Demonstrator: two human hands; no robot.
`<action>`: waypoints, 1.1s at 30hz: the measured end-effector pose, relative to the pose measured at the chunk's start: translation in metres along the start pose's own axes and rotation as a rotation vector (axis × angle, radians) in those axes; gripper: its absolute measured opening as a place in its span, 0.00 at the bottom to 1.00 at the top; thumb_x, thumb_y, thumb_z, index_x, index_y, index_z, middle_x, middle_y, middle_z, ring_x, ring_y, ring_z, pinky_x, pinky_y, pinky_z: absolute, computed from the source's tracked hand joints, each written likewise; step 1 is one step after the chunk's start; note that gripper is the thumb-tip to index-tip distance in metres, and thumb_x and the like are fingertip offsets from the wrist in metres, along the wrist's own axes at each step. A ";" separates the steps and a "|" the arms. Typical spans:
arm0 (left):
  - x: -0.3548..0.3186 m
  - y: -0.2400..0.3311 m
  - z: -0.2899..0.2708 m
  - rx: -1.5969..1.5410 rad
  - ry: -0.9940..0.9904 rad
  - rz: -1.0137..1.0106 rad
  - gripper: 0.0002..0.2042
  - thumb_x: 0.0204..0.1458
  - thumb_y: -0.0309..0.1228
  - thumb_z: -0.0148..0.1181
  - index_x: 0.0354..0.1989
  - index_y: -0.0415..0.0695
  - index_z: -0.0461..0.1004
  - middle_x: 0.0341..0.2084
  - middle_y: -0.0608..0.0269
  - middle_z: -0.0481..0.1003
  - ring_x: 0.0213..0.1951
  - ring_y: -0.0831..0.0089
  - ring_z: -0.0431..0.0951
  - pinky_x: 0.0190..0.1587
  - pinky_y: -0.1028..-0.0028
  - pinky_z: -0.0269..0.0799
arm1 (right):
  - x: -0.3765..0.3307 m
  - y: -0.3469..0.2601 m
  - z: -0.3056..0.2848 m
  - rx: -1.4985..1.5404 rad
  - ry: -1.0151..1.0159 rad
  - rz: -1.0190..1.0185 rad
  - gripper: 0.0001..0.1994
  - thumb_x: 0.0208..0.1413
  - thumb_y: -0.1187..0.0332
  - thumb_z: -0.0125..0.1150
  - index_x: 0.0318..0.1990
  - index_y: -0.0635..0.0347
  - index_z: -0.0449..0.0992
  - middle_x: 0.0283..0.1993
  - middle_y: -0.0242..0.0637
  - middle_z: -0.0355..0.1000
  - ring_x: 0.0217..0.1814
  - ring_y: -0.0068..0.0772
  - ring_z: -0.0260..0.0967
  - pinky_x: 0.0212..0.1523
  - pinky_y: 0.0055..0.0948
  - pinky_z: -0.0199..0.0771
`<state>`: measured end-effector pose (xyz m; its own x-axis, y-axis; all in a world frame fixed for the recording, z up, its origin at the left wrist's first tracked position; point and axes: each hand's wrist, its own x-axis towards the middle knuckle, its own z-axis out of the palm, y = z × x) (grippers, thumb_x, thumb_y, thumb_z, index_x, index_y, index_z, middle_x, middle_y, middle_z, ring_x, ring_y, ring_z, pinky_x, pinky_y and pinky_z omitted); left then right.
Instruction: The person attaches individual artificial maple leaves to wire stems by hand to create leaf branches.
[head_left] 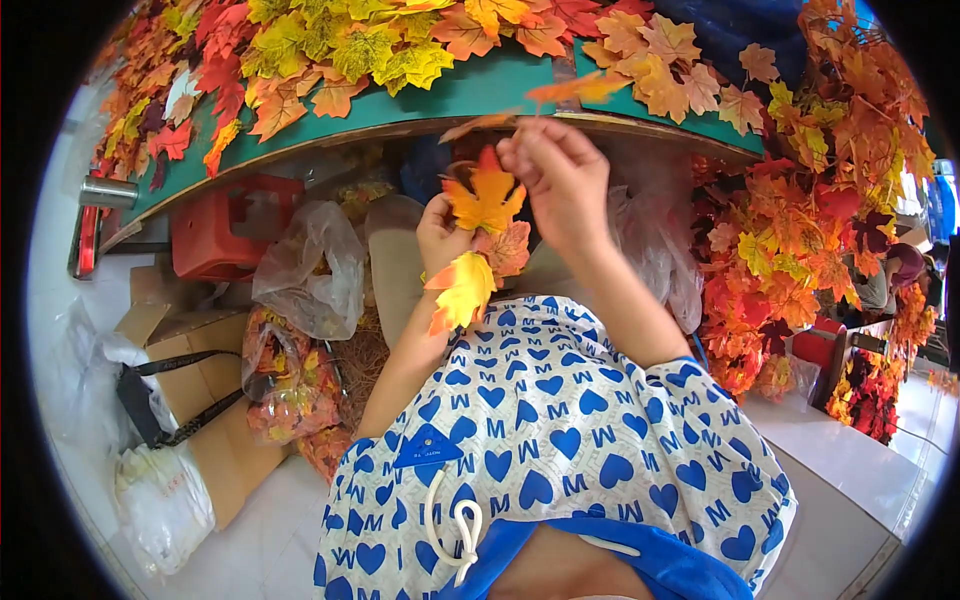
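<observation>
My left hand (441, 236) is closed round a small bunch of artificial maple leaves (484, 200), in front of my lap. The bunch has an orange-yellow leaf, a yellow one and a pinkish one; the fingers are partly covered by them. Above and to the right, my right hand (562, 178) pinches the stem of an orange artificial leaf (582, 89), which is slightly blurred. Another brownish-orange leaf (478, 126) sticks out to the left of those fingertips. Whether the two hands' leaves share one stem is hard to see.
A green table (400, 105) curves ahead, heaped with yellow, orange and red leaves (350, 45). Leaf garlands (790, 250) hang at the right. Below are a red plastic stool (220, 235), a clear bag of leaves (290, 390), and a cardboard box (215, 420). A white surface (850, 460) stands lower right.
</observation>
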<state>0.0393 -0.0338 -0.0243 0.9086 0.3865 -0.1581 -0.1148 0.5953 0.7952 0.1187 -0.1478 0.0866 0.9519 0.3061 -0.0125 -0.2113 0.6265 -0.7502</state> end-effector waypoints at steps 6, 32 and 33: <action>0.000 0.000 0.013 1.029 -0.056 0.643 0.08 0.47 0.25 0.55 0.36 0.39 0.71 0.29 0.59 0.71 0.36 0.64 0.72 0.37 0.69 0.68 | -0.035 0.056 0.011 -0.570 -0.313 -0.437 0.04 0.51 0.78 0.57 0.35 0.65 0.75 0.35 0.34 0.74 0.34 0.23 0.73 0.36 0.20 0.73; -0.007 0.019 0.020 -0.022 0.043 -0.144 0.06 0.52 0.20 0.54 0.38 0.39 0.70 0.22 0.68 0.69 0.18 0.82 0.64 0.21 0.83 0.59 | -0.020 0.064 -0.041 -0.065 0.136 0.363 0.07 0.47 0.76 0.64 0.35 0.64 0.75 0.33 0.39 0.75 0.32 0.29 0.74 0.35 0.26 0.76; -0.008 0.021 0.023 -0.033 0.075 -0.142 0.07 0.51 0.20 0.55 0.39 0.39 0.70 0.22 0.68 0.69 0.18 0.82 0.65 0.20 0.83 0.59 | -0.019 0.063 -0.040 0.022 0.198 0.440 0.06 0.49 0.75 0.63 0.35 0.63 0.74 0.32 0.38 0.74 0.32 0.29 0.73 0.32 0.27 0.76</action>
<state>0.0388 -0.0411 0.0071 0.8841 0.3479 -0.3121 -0.0016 0.6700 0.7423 0.0959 -0.1427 0.0127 0.7945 0.4047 -0.4527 -0.6062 0.4840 -0.6311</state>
